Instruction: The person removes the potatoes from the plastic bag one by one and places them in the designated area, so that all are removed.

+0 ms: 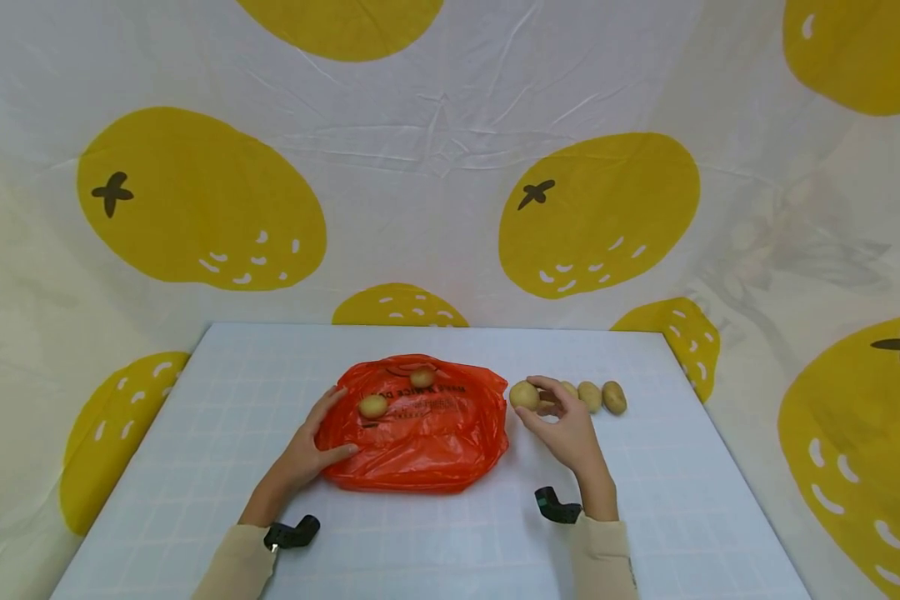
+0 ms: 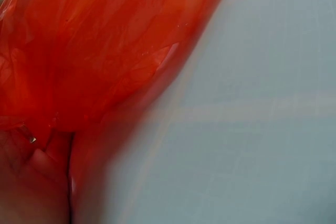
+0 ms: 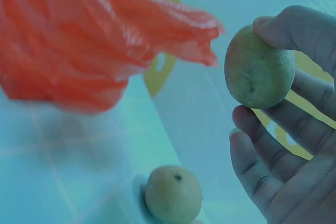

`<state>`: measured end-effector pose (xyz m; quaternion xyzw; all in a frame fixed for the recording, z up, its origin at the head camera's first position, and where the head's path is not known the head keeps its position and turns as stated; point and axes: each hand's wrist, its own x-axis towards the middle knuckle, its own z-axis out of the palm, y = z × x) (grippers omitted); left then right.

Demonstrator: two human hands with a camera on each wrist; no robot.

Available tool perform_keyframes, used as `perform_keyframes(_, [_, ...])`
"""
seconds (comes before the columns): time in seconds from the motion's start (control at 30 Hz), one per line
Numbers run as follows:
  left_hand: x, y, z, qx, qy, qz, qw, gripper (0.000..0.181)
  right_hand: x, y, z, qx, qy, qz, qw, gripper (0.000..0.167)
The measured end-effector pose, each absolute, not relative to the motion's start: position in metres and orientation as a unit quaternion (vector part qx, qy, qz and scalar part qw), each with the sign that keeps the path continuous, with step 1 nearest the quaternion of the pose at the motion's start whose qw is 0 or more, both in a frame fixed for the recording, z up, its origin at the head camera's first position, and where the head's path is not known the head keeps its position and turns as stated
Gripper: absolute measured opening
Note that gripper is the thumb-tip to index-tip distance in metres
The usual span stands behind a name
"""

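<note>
A thin red plastic bag [image 1: 420, 458] lies spread on the table, with two potatoes, one left potato [image 1: 372, 406] and one farther potato [image 1: 422, 377], showing within its outline. My left hand [image 1: 307, 450] rests at the bag's left end, thumb and fingers spread apart over its edge. The left wrist view shows red film [image 2: 115, 51] over part of the palm [image 2: 31, 182]; the fingers are hidden there. Just right of the bag, my right hand [image 1: 570, 429] pinches a round potato [image 1: 524, 396]. In the right wrist view this potato [image 3: 260, 69] is between thumb and fingers, apart from the bag.
Several more potatoes stand in a row behind and right of my right hand, the end potato [image 1: 613, 397] farthest right. Another potato [image 3: 173, 195] shows low in the right wrist view. A fruit-printed cloth [image 1: 420, 208] hangs behind the pale table [image 1: 435, 550].
</note>
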<state>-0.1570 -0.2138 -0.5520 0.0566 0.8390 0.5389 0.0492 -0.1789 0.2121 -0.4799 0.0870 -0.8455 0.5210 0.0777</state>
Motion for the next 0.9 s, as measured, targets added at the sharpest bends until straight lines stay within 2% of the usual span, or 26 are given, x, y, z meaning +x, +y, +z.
perform_keyframes(0.3, [-0.157, -0.214, -0.552, 0.052, 0.836, 0.544, 0.056, 0.095, -0.181, 0.227, -0.498, 0.083, -0.843, 0.526, 0.079, 0.051])
perform_keyframes(0.53, [-0.157, -0.214, -0.552, 0.055, 0.837, 0.542, 0.054, 0.095, -0.180, 0.235, -0.509, 0.073, -0.847, 0.521, 0.074, 0.047])
perform_keyframes(0.9, [-0.158, -0.214, -0.553, 0.053, 0.836, 0.542, 0.058, 0.094, -0.183, 0.252, -0.522, 0.082, -0.875, 0.475, 0.043, 0.049])
